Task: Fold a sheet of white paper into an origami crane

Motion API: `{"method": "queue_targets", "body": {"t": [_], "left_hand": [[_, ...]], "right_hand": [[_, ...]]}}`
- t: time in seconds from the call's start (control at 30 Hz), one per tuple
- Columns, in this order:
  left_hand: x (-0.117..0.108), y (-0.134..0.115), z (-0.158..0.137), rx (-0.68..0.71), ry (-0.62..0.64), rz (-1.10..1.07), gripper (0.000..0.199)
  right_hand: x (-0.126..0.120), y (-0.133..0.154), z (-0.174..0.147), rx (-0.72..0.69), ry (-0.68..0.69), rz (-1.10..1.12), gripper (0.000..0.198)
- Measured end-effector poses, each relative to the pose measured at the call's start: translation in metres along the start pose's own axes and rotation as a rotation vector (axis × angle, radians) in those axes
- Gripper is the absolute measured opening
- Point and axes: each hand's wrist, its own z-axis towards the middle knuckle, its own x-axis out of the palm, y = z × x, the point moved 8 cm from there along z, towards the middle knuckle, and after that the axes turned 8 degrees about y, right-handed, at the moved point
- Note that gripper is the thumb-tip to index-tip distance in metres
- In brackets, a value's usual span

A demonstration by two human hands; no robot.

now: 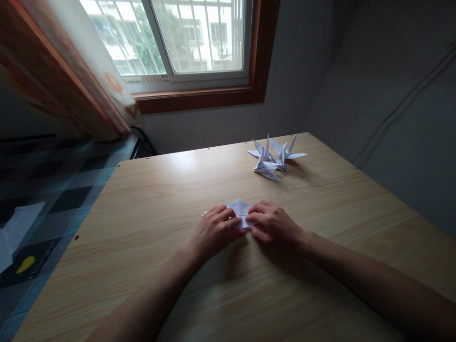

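A partly folded sheet of white paper lies on the wooden table in front of me. My left hand is closed over its left side, with fingers bent and pressing on the paper. From the other side my right hand grips the right part, its fingertips close to those of the left. Both hands hide much of the paper, so its full shape is unclear. Farther back on the table stand several folded white paper cranes in a cluster, apart from my hands.
To the left is a bed or surface with a checked cloth, bearing loose white paper. Beyond the table are a barred window and an orange patterned curtain. A cable runs along the right wall.
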Motion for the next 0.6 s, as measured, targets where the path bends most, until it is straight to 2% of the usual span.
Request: {"method": "queue_targets", "body": {"t": [0.17, 0.43, 0.6], "left_hand": [[-0.001, 0.005, -0.002, -0.006, -0.045, -0.113, 0.022], [-0.006, 0.013, -0.003, -0.13, -0.099, -0.107, 0.03], [-0.005, 0.015, -0.002, -0.186, -0.088, -0.026, 0.013]], "right_hand": [[0.004, -0.003, 0.0, -0.008, -0.03, 0.063, 0.024], [0.005, -0.01, 0.008, 0.141, -0.059, 0.014, 0.025], [0.009, -0.015, 0.012, 0.233, -0.033, -0.02, 0.024]]}}
